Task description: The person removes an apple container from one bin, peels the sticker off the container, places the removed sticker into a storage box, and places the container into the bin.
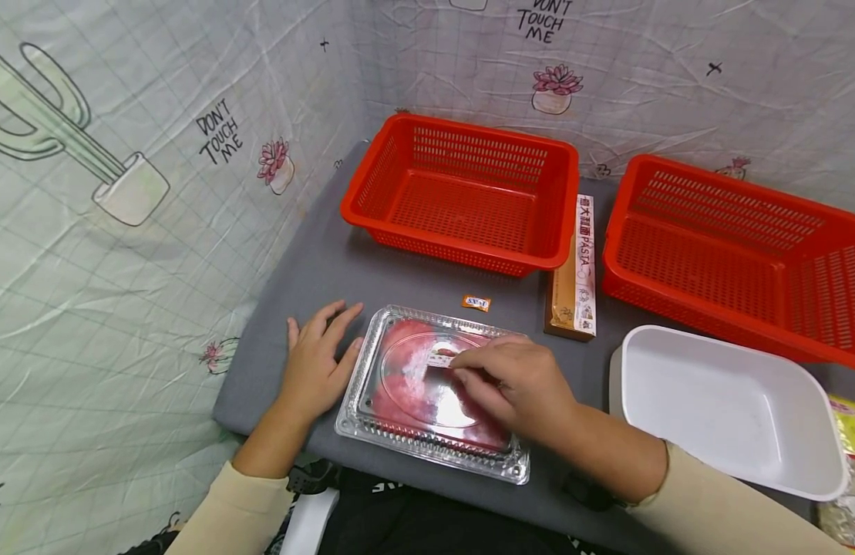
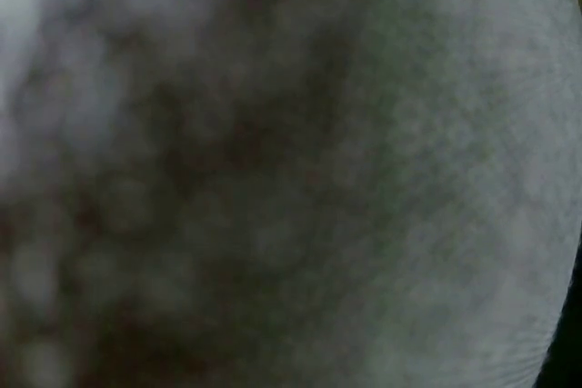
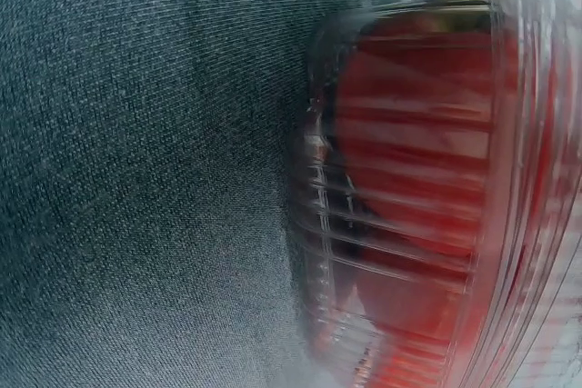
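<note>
A clear plastic lidded box (image 1: 399, 385) with red contents lies near the table's front edge. In the right wrist view the ribbed side of the same box (image 3: 409, 143) fills the right part. Over its lid my right hand (image 1: 520, 381) pinches a small white label (image 1: 439, 360) between thumb and forefinger. Whether the label touches the lid cannot be made out. My left hand (image 1: 316, 366) rests on the table with fingers spread, its thumb close to the box's left edge. The left wrist view is a dark blur.
Behind the box lies a small orange packet (image 1: 476, 303). Two red baskets (image 1: 462, 258) stand at the back, with a pasta box (image 1: 573, 285) between them. A white tub (image 1: 718, 416) is at the right, beside a yellow-topped bag (image 1: 850, 432). Printed cloth (image 1: 191, 254) hangs around the grey table (image 1: 309, 270).
</note>
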A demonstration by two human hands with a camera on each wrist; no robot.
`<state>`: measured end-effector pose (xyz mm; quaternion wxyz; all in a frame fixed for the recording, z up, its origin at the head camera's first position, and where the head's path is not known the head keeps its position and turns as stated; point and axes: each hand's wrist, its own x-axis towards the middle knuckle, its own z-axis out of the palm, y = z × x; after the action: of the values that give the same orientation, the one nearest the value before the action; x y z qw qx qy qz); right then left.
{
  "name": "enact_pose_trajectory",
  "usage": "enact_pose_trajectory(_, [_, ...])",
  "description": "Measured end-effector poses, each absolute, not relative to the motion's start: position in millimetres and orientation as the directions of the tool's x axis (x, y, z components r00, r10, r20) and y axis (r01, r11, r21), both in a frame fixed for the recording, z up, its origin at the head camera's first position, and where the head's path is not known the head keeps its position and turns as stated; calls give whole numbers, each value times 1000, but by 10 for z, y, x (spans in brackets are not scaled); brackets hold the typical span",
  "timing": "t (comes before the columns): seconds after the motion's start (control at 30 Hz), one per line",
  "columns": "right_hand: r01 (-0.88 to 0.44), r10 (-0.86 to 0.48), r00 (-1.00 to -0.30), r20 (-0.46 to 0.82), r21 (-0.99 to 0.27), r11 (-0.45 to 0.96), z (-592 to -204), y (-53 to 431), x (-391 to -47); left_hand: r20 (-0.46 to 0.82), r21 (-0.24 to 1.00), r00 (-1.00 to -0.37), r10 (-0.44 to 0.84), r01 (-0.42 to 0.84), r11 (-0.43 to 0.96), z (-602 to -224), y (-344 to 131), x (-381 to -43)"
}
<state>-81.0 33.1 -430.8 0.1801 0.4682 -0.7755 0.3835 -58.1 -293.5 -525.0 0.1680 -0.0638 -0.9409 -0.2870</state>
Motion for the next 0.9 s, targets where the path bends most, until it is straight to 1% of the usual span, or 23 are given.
enact_pose_trajectory(0.2, [-822, -522, -564, 639, -493, 285, -4246, 388, -794, 352, 519, -936, 25, 217, 827, -5250, -2928, -585])
enact_pose_trajectory(0.33, [-810, -482, -584, 653, -509, 291, -4209, 448, -805, 355, 521, -935, 25, 219, 825, -5251, -2928, -584])
enact_pose_trajectory(0.47, [-832, -430, -553, 713, -494, 250, -4204, 515, -829, 357, 521, -933, 33, 229, 822, -5259, -2922, -594])
enact_pose_trajectory(0.57, [-861, -400, -508, 763, -462, 213, -4194, 577, -851, 357, 520, -933, 40, 234, 822, -5269, -2919, -602])
enact_pose_trajectory(0.67, [-874, -386, -486, 784, -449, 187, -4172, 646, -865, 359, 520, -933, 39, 234, 821, -5277, -2922, -596])
enact_pose_trajectory(0.77, [-856, -370, -514, 774, -491, 163, -4156, 728, -852, 366, 518, -930, 38, 237, 822, -5284, -2929, -588])
enact_pose_trajectory(0.9, [-803, -321, -593, 739, -572, 167, -4134, 845, -801, 375, 513, -926, 40, 243, 824, -5299, -2939, -584])
